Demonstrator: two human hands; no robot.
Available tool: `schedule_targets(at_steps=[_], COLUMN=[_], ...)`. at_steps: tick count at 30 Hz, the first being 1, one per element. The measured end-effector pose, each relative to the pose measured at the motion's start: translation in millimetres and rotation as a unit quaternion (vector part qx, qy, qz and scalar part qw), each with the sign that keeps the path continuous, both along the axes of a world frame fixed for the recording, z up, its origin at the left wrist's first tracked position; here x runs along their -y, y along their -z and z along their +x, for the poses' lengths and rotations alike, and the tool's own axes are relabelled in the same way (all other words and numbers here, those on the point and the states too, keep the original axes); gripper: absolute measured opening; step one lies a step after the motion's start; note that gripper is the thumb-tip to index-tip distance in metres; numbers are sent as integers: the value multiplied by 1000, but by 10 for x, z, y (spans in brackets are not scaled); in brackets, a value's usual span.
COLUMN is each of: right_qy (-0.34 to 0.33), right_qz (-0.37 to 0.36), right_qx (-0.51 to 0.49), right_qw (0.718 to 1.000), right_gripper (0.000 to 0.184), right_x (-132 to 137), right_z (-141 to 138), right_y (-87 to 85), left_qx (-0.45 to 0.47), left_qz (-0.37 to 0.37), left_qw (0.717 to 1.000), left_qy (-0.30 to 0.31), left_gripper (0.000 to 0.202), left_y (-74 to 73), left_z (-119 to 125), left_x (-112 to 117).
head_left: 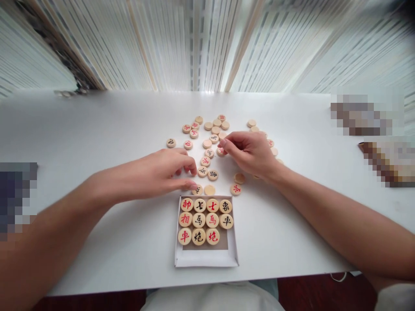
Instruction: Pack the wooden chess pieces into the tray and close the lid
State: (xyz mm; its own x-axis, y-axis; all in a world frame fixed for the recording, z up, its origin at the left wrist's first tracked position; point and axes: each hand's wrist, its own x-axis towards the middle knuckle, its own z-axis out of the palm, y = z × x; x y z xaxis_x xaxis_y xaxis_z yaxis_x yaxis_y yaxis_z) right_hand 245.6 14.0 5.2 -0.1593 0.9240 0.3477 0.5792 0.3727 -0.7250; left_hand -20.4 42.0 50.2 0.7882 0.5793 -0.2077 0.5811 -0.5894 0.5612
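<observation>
My left hand (pixel 171 170) hovers over the white table with its thumb and fingers apart, holding nothing. Its thumb tip overlaps a black-marked xiangqi piece (pixel 197 190); contact is unclear. My right hand (pixel 251 151) has thumb and index finger closed at the edge of a red-marked xiangqi piece (pixel 221 151), which is partly covered by the fingertips. Between the hands lie loose pieces, among them a black-marked one (pixel 212 175) and a red-marked one (pixel 205 161). Nearest to me, a shallow white box (pixel 207 258) holds several face-up pieces in three rows, the front row shorter on the right.
More wooden pieces (pixel 216 123) are scattered farther back, some blank side up. Others lie around and behind my right hand. Striped curtains (pixel 168 47) border the table's (pixel 106 116) far edge. Blurred objects sit at the right (pixel 389 164) and the left (pixel 16 190).
</observation>
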Motion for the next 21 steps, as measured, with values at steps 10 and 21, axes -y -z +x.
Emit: schedule_targets(at_steps=[10,21], right_qy=[-14,5], right_qz=[40,79], right_qx=[-3,17], right_qw=[999,997], right_gripper=[35,35], right_x=[-16,207], right_z=[3,-182], right_y=[17,-173], left_qx=[-65,163], left_qz=[3,-95], left_qw=[998,978], left_qy=[20,-86], left_gripper=[15,20], left_y=[-62,109], left_z=[22,171], left_x=[-2,74])
